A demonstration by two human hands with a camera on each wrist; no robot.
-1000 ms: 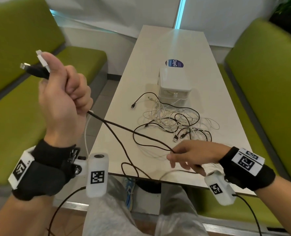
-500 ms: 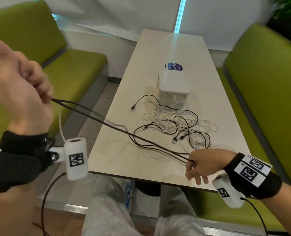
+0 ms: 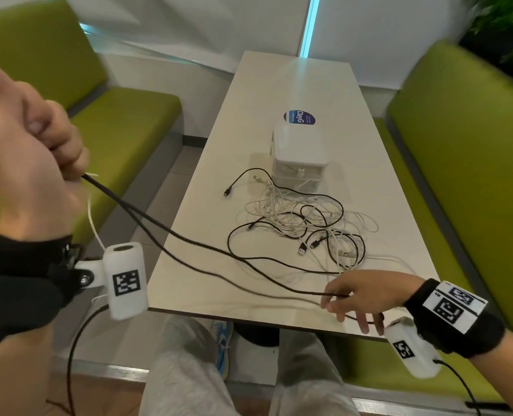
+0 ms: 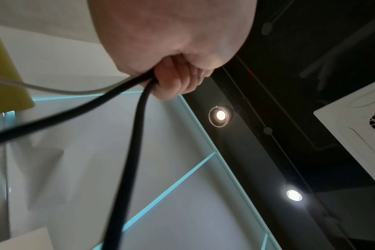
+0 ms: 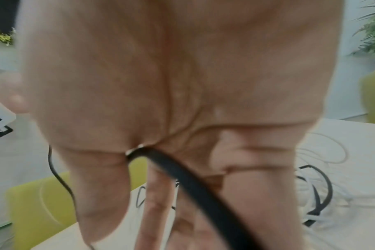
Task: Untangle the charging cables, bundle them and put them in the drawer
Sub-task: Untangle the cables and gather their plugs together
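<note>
My left hand point(image 3: 24, 139) is raised at the left, off the table, fist closed round two strands of a black cable point(image 3: 165, 232) and a thin white cable point(image 3: 91, 217). The left wrist view shows the black cable point(image 4: 135, 135) and the white cable point(image 4: 54, 89) leaving the curled fingers point(image 4: 173, 84). The black strands run across the table's near corner to my right hand point(image 3: 366, 292) near the front edge, which pinches one strand. There the black cable point(image 5: 193, 186) passes between the fingers point(image 5: 103, 194). A tangle of white and black cables point(image 3: 303, 223) lies mid-table.
A small white drawer unit point(image 3: 298, 157) stands on the pale table point(image 3: 309, 85) just behind the tangle, with a blue sticker point(image 3: 299, 118) beyond it. Green benches point(image 3: 123, 121) flank the table on both sides. My knees are under the near edge.
My left hand swung out to the left, drawing the black cable with it. My right hand slid right along the front edge, staying on the cable. The strands now stretch straighter.
</note>
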